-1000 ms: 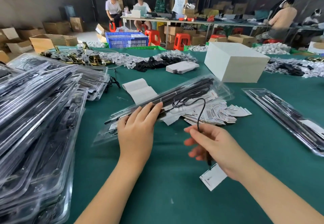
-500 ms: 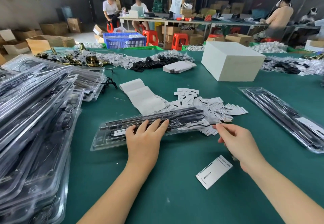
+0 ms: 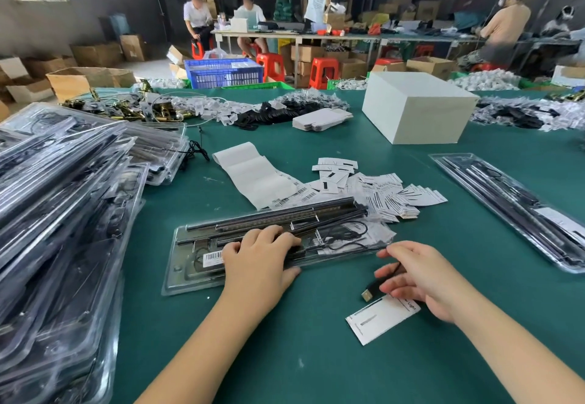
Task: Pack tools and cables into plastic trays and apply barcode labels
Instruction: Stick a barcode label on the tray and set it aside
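Clear plastic tray (image 3: 186,264) on green counter (image 3: 285,356), holding black rods (image 3: 272,218), barcode label (image 3: 212,256). Left hand (image 3: 258,261) flat on tray, fingers straight. Right hand (image 3: 421,278) fingers pinch black USB cable (image 3: 375,286) beside tray.
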Available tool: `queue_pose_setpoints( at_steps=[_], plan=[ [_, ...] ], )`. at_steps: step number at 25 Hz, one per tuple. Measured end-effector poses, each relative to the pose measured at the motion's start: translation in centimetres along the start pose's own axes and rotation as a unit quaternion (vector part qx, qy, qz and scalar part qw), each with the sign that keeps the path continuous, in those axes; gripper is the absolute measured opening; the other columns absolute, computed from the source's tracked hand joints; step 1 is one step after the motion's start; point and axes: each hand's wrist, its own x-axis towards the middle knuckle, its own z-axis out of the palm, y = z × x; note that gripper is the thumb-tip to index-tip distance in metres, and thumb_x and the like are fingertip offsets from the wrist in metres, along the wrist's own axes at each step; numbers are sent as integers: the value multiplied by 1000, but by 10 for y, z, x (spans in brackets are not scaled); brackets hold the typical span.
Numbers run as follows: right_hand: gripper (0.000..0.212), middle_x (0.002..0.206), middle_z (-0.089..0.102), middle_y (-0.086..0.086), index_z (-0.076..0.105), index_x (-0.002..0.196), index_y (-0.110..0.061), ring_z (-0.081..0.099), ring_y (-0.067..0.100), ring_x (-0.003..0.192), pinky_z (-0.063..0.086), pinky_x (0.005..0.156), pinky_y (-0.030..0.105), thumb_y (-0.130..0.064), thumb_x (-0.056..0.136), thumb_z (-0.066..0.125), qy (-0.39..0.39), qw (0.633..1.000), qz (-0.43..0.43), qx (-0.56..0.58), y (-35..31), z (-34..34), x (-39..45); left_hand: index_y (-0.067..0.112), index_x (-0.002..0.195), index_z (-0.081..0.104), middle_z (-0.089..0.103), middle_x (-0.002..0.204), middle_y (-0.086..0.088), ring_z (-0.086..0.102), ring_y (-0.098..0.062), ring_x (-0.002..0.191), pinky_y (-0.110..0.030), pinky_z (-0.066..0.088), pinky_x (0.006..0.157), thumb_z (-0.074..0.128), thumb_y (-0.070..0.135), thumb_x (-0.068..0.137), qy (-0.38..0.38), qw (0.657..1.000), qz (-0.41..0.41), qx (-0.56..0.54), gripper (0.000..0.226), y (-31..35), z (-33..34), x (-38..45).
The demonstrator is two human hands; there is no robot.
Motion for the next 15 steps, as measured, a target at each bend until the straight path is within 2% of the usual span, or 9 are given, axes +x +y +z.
queue_pose_setpoints(
  at_steps=[3,5,8,10,13,15],
  plan=[
    [12,68,71,11,57,103,-15,65,22,50,49,40,25,-17,100,46,6,1000,-2,27,2,0,0,27,111,45,45,121,9,41,-17,118,-35,36,92,54,73,74,-10,1000,20,8,60,18,-3,10],
    [12,67,71,11,56,105,-18,66,22,52,49,41,25,-16,101,44,5,999,-10,34,1,1,0,19,103,44,47,114,3,46,-18,111,-28,39,85,56,67,79,7,998,48,-35,55,35,1,18],
    [12,67,71,9,57,106,-16,67,22,53,50,42,25,-16,101,45,5,999,-17,44,3,3,-1,18,104,43,48,114,2,53,-19,103,-26,34,72,60,57,84,11,996,74,-46,47,45,5,28],
    [12,74,68,12,58,106,-13,68,22,54,52,44,25,-16,100,49,23,997,-22,68,6,3,-2,19,103,43,51,112,1,56,-22,98,-27,33,68,58,56,85,4,996,80,-35,45,43,8,32],
    [10,80,58,11,61,102,-11,71,23,60,54,48,24,-12,99,51,49,988,-39,145,7,7,0,18,106,44,56,108,0,58,-24,98,-30,35,69,51,53,90,25,993,111,-6,40,41,12,35],
    [9,81,59,8,59,103,-11,73,20,69,56,57,22,-8,95,57,27,980,-85,178,8,10,1,18,112,44,58,110,2,58,-22,103,-31,38,75,43,50,94,44,990,133,13,36,40,18,38]
  ],
)
